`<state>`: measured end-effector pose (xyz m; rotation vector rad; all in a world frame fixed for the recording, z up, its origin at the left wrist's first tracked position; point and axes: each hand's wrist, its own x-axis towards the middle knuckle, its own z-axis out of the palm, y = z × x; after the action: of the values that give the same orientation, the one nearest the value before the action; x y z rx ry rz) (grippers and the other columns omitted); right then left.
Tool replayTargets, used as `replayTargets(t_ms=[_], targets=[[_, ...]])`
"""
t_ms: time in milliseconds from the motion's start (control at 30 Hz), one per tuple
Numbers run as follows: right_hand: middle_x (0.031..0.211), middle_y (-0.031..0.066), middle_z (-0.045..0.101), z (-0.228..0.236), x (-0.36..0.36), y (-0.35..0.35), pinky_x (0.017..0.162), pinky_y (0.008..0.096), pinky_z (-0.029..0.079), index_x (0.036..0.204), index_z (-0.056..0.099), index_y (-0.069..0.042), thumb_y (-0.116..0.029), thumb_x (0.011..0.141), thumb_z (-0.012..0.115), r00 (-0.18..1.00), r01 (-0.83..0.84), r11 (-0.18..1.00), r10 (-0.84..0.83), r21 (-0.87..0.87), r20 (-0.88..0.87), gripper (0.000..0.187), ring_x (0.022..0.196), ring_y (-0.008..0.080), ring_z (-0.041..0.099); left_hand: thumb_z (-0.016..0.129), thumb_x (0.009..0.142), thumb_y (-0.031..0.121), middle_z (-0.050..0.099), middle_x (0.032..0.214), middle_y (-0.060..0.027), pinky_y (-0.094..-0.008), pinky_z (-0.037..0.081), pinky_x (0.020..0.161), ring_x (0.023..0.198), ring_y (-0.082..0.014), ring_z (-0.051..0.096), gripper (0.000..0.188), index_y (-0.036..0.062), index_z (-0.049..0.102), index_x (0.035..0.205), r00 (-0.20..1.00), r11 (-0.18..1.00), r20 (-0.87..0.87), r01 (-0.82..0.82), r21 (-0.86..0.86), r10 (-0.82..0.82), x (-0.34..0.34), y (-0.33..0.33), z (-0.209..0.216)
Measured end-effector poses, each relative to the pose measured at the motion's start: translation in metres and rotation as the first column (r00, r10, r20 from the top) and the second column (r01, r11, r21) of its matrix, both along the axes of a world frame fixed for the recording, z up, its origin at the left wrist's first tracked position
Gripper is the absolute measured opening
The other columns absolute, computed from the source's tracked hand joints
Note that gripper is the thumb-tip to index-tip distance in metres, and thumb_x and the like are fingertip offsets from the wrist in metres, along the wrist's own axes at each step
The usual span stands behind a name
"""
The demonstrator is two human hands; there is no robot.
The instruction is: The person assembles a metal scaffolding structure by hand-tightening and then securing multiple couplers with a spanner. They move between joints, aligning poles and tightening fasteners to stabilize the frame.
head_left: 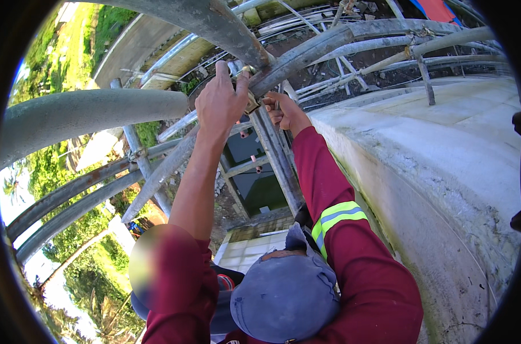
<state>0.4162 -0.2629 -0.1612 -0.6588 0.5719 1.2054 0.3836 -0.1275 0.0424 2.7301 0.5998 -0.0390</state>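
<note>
At the top centre, my left hand (pixel 220 109) is closed around a metal scaffold coupler (pixel 252 104), its thumb and forefinger pointing upward. The coupler sits under the end of a grey scaffold pipe (pixel 306 57), at a joint of several pipes. On the joint's other side, my right hand (pixel 287 113) has its fingers curled beside the coupler. A narrow metal piece shows at those fingers, too small to name. Maroon sleeves cover my arms, the right one banded with a reflective strip (pixel 338 221). My left forearm is bare.
Thick pipes cross the left side (pixel 94 117) and top (pixel 214 26). A pale concrete ledge (pixel 432 149) runs along the right. Far below are ground and dark rectangular openings (pixel 257 183). A blue-grey cap (pixel 286 295), with some skin at its edge, shows between my arms.
</note>
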Motion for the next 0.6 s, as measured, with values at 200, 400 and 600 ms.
replayTargets(t_ms=[200,400,600], targets=[[0.065,0.0003,0.057,0.004,0.023,0.000,0.036,0.0228,0.020,0.081,0.066,-0.004,-0.041,0.097,0.058,0.999,-0.045,0.979,0.049,0.199,-0.016,0.042,0.037,0.0034,0.025,0.061,0.095,0.025,0.067,0.078,-0.0213,-0.0519,0.049,0.067,0.073,-0.0444,0.065,0.023,0.0047,0.053,0.100,0.950,0.973,0.298,-0.027,-0.228,0.096,-0.009,0.010,-0.038],[0.067,0.0012,0.056,0.010,0.024,0.010,0.038,0.0232,0.023,0.085,0.058,-0.009,-0.036,0.099,0.052,0.999,-0.024,0.982,0.031,0.189,-0.034,0.031,0.039,0.0035,0.028,0.064,0.091,0.018,0.063,0.076,-0.0130,-0.0383,0.048,0.066,0.068,-0.0241,0.060,0.019,0.0023,0.056,0.099,0.902,0.968,0.419,0.000,-0.250,0.108,-0.012,0.015,-0.051],[0.064,0.0009,0.054,-0.001,0.015,0.018,0.041,0.0233,0.022,0.085,0.055,-0.010,-0.029,0.096,0.054,0.992,0.098,0.963,-0.074,0.250,-0.102,0.022,0.040,0.0049,0.030,0.064,0.089,0.017,0.064,0.081,-0.0212,-0.0453,0.050,0.070,0.073,-0.0401,0.064,0.020,0.0014,0.056,0.098,0.914,0.953,0.393,0.020,-0.302,0.105,-0.012,0.017,-0.053]])
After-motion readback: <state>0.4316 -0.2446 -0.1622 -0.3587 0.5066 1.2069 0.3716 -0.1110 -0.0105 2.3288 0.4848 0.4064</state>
